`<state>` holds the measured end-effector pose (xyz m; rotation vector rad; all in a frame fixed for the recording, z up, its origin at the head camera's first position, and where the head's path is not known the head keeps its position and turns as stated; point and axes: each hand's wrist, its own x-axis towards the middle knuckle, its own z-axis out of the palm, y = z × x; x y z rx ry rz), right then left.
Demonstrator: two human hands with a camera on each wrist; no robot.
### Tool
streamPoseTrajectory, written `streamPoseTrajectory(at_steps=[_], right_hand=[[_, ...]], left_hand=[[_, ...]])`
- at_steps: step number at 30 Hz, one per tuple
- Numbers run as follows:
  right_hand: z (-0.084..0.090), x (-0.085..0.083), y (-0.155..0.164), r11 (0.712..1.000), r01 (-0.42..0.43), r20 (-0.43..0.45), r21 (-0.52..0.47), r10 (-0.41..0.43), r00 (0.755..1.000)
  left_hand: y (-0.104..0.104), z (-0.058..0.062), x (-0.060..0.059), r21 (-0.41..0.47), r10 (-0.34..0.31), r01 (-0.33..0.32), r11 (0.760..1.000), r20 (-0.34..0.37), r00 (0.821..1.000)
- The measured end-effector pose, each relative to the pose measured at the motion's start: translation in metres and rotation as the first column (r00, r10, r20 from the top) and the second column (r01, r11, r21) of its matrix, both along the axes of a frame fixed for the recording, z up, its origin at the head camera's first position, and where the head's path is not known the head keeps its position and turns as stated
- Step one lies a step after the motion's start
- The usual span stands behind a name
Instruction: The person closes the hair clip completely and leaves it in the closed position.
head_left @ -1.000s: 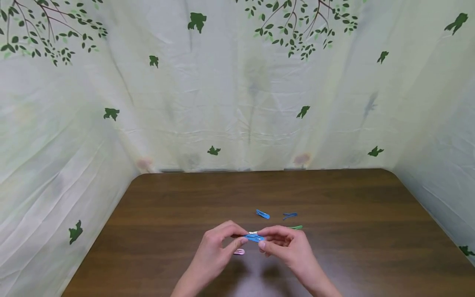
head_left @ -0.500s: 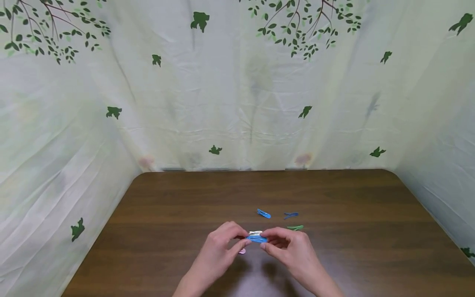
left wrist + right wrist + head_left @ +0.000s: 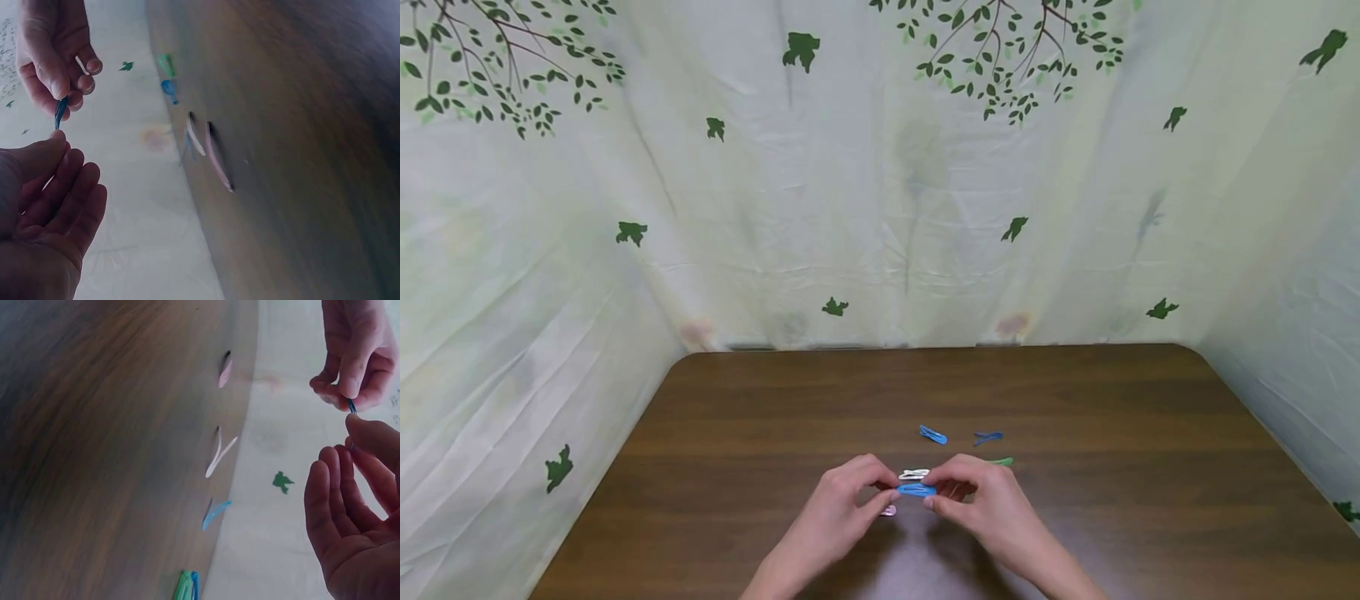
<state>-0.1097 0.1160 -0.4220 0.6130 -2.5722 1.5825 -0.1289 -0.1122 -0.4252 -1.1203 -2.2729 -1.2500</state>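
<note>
A blue snap hair clip (image 3: 917,490) is held level in the air between the two hands, above the table. My left hand (image 3: 842,510) pinches its left end between thumb and index finger. At the other end, my right hand (image 3: 988,507) grips it with thumb and forefinger. In the left wrist view the blue clip (image 3: 60,114) appears edge-on, its ends covered by the fingertips. Beyond it on the table lies a white hair clip (image 3: 913,474). A pink hair clip (image 3: 889,511) is partly hidden behind the left thumb.
Farther back on the brown table (image 3: 760,417) lie another blue clip (image 3: 933,434) and a darker blue clip (image 3: 988,437). A green clip (image 3: 1002,461) shows partly behind the right hand. A pale curtain (image 3: 880,183) with leaf prints stands along the table's back and sides.
Both hands have come slightly lower and nearer with the blue clip, so a gap now shows between it and the white clip. The grip stays the same.
</note>
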Motion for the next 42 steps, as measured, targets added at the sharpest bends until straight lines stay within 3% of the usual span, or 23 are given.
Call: streamPoseTrajectory(at_steps=[5, 12, 22, 37, 42], right_hand=[[-0.006, -0.005, 0.002, 0.999, -0.029, -0.005, 0.029, 0.029, 1.0], [-0.015, -0.011, 0.002, 0.996, -0.043, -0.028, 0.081, 0.045, 0.999], [-0.023, -0.018, 0.002, 0.985, -0.074, 0.044, 0.155, 0.068, 0.997], [-0.031, -0.028, 0.004, 0.973, -0.114, 0.117, 0.203, 0.091, 0.989], [-0.033, -0.03, 0.005, 0.97, -0.116, 0.119, 0.213, 0.092, 0.989]], left_hand=[[-0.001, -0.008, -0.006, -0.017, -0.042, 0.042, 0.999, 0.03, 0.999], [0.001, -0.014, -0.013, -0.126, 0.009, 0.013, 0.992, 0.171, 0.985], [0.002, -0.021, -0.022, -0.227, 0.027, 0.032, 0.973, 0.255, 0.967], [0.006, -0.033, -0.033, -0.279, 0.017, 0.086, 0.956, 0.349, 0.937], [0.009, -0.036, -0.035, -0.3, 0.018, 0.087, 0.95, 0.331, 0.944]])
